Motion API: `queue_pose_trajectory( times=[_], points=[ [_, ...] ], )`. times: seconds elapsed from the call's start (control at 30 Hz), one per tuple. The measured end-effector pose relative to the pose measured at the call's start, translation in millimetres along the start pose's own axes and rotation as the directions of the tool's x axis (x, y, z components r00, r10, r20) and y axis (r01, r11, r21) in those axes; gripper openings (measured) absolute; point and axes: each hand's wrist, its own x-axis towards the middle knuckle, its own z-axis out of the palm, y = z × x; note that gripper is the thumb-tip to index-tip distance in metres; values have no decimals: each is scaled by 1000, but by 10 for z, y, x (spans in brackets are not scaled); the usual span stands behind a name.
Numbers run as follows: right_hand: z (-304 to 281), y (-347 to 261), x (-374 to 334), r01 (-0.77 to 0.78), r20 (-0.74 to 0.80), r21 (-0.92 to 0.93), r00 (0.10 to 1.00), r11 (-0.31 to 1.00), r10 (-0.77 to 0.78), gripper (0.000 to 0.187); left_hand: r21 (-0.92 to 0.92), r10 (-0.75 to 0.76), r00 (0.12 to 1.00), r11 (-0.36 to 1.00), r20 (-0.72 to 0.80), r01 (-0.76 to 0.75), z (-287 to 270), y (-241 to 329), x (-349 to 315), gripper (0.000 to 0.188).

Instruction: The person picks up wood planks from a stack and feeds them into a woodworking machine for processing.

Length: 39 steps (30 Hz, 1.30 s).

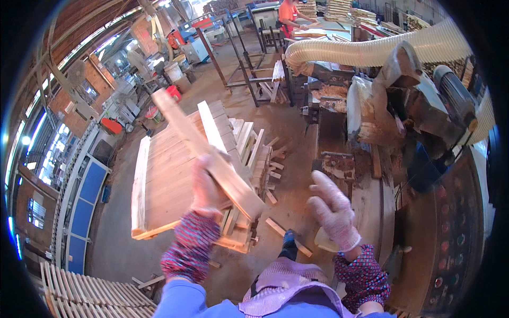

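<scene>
pale wood in my grip, folks: my gloved left hand is wrapped around this plank, slanting over the board stack, one end out past the stack's far edge, the other by its near right corner. touching the boards below? can't tell. my right hand, gloved too, holds nothing, fingers spread, out toward the machine bed. how to play this well: i'd keep the left grip close to the balance point, let the right hand support the near end, and keep the swing clear of the pale strip along the stack's left edge.

and the ground's tricky! offcuts litter the floor off the stack's right edge, and a loose stick lies right at my shoe, a real trip risk. up ahead a metal rack stands beyond the stack, a ribbed dust hose crosses above the machine, and a co-worker in orange bends over boards at the back.
</scene>
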Motion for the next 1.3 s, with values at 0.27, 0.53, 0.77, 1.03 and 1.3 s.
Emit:
queue_pose_trajectory(
  times=[0.27, 0.53, 0.77, 1.03, 1.3],
  points=[
    [18, -54, -1486, -67, 27, -393, 996, 917, 85, 83, 117, -164, 986, 980, 13, 161, 841, -1506, -1469, 37],
    [-735, 1178, -3780, -534, -450, -762, 844, 367, 293, 72, 106, -599, 800, 795, -15, 597, 780, -1959, -1678, 30],
    [-1659, 2266, -1614, -287, -288, -956, 957, -64, 18, 49, 168, -617, 786, 773, -22, 612, 845, -1913, -1553, 24],
    [-1417, 2159, -602, -371, -348, -128, 885, 920, 308, 51, 81, -439, 898, 895, -3, 438, 917, -2139, -1350, 28],
    [-589, 846, -2452, -410, -301, -619, 912, 670, 280, 88, 760, -164, 743, 183, 648, -623, 964, -1101, -817, 72]
  ],
)
